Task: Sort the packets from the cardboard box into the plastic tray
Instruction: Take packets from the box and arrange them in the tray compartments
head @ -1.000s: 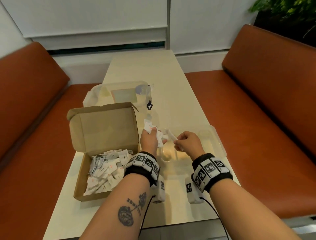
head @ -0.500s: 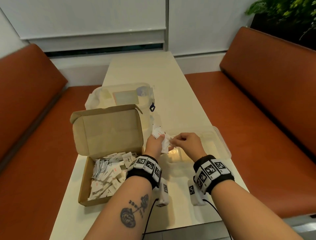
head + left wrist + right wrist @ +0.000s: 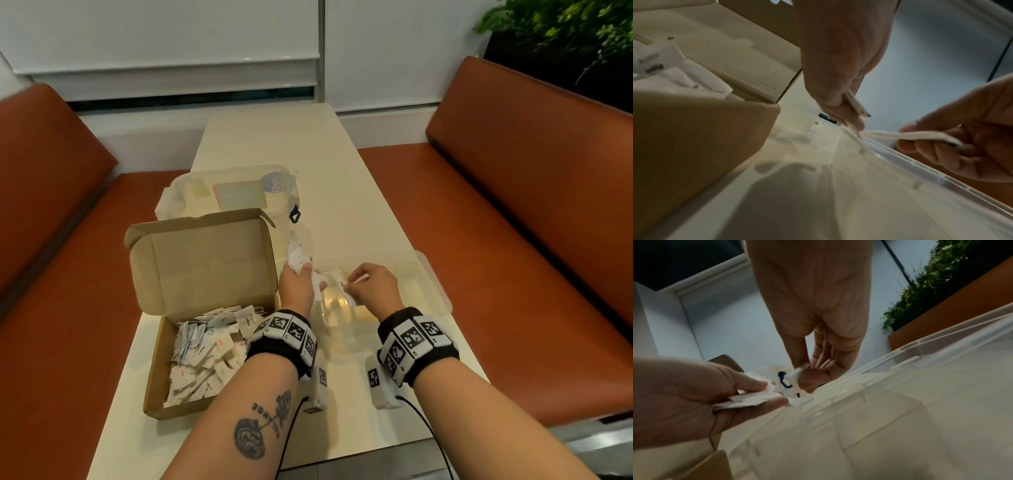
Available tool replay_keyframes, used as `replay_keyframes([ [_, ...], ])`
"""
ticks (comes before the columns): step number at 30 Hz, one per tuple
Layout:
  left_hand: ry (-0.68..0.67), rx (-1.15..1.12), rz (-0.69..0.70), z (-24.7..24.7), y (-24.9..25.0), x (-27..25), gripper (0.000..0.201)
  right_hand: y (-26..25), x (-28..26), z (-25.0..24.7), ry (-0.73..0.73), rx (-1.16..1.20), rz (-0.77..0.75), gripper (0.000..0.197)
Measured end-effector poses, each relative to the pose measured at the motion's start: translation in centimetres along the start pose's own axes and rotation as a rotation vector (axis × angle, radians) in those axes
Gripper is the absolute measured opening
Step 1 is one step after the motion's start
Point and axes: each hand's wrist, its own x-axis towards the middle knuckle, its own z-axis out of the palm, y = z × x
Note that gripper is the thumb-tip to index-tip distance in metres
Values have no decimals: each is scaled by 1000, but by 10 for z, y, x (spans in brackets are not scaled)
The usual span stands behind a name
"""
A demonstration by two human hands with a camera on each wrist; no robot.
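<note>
Both hands raised over the near-left end of a clear plastic tray (image 3: 432,281) on a pale table (image 3: 274,144). Left hand (image 3: 297,285) clenched round a small bunch of white packets (image 3: 298,261), fanned up and out above the knuckles; from the left wrist view, flat packet edges poking out between curled fingers (image 3: 840,104). Right hand (image 3: 371,284) pinching a single white packet (image 3: 347,291) between thumb and fingertips, held just beside the left hand's bunch, the two hands near each other but apart. From the right wrist view, that packet gripped edge-on at the fingertips (image 3: 807,378), above the tray's divided compartments; which compartment lies directly beneath, cannot tell. Left of the tray, touching or just beside it, an open cardboard box (image 3: 161,377) with its lid standing upright at the far side and a loose heap of white packets (image 3: 209,356) filling the bottom, some printed in red, some in dark ink. Beyond the box, a clear lidded container (image 3: 239,192) with a blue clip at its right side. Black wristbands with square black-and-white markers on both wrists, a dark tattoo on the left forearm. Orange-brown benches (image 3: 513,205) on either side of the table, green plants (image 3: 555,24) at the far right corner.
</note>
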Motion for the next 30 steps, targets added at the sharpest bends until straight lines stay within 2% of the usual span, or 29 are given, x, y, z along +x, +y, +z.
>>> replay_keyframes([
  [7,29,-18,52,-7,-7,0,25,2,3,33,-94,-245,-35,19],
  [12,-4,-28,68,-8,-8,0,26,10,4,49,-137,-410,-35,22],
  [17,-16,-25,67,-9,-9,1,26,12,6,50,-198,-479,-43,26],
  [23,-16,-36,57,-10,-10,3,25,10,6,49,-243,-611,-131,31],
  [30,-24,-34,77,-10,-11,4,23,8,8,49,-293,-723,-200,27],
])
